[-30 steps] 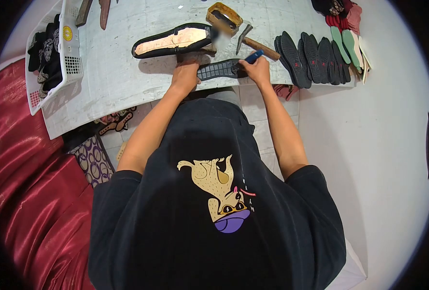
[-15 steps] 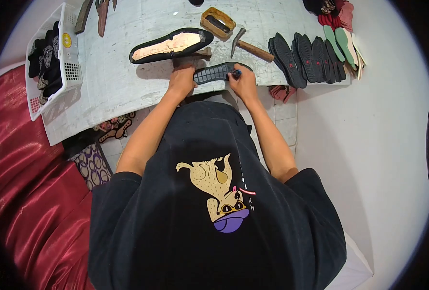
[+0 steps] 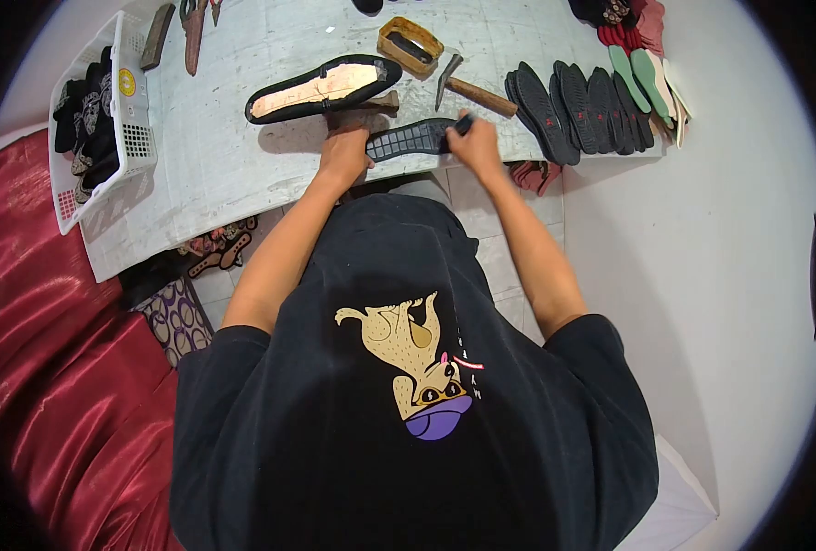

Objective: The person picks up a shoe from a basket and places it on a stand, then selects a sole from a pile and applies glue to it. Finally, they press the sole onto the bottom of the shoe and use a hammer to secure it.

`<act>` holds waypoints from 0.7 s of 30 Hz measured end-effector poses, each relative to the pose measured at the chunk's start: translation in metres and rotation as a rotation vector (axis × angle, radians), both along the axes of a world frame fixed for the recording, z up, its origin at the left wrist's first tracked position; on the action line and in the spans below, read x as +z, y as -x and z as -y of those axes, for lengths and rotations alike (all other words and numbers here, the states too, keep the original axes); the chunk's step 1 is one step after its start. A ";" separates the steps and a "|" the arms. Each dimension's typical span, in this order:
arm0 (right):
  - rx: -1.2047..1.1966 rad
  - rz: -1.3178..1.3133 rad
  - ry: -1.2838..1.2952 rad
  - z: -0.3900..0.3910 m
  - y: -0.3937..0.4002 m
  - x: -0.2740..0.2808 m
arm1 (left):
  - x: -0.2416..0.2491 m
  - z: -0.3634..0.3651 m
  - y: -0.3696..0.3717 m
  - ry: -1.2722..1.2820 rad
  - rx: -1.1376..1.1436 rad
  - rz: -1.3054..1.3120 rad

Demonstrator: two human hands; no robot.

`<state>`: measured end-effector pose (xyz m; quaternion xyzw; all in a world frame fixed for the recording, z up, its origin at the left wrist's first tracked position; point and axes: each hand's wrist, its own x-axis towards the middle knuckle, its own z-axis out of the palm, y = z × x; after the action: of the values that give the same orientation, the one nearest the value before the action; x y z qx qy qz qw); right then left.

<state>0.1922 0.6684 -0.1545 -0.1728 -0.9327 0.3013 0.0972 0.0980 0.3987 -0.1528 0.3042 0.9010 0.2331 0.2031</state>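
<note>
A black shoe sole [image 3: 410, 140] with a grid-patterned face lies at the near edge of the table. My left hand [image 3: 345, 151] is closed on its left end, pinning it there. My right hand [image 3: 478, 145] is closed around a small dark tool [image 3: 464, 123] at the sole's right end; its working tip is hidden. Just beyond the sole lies a black shoe upper [image 3: 385, 72] with its underside up, a pale insole [image 3: 320, 92] showing inside. A brown handle-like piece [image 3: 385, 103] pokes out beneath it.
A hammer [image 3: 481, 96] and a yellowish tub [image 3: 410, 46] lie beyond my right hand. Several black soles [image 3: 550, 110] and green insoles [image 3: 647, 78] line the right side. A white basket [image 3: 137, 138] holds dark items at left. Scissors [image 3: 193, 41] are at the back.
My right hand has moved slightly right along the sole with the dark tool, which now tilts up and away. The left hand keeps its place on the sole.
</note>
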 end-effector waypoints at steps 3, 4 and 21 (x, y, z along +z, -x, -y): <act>-0.200 0.063 0.076 -0.034 0.008 0.008 | 0.001 0.000 -0.001 -0.008 0.009 0.015; -0.227 0.014 0.057 -0.029 0.011 0.010 | 0.001 0.001 0.000 -0.005 0.020 0.016; -0.111 -0.146 -0.065 0.014 -0.012 -0.008 | 0.002 0.000 0.002 0.013 0.011 0.015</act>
<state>0.2044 0.6542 -0.1621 -0.1987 -0.9213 0.2769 0.1873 0.0963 0.3990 -0.1509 0.2960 0.9027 0.2306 0.2108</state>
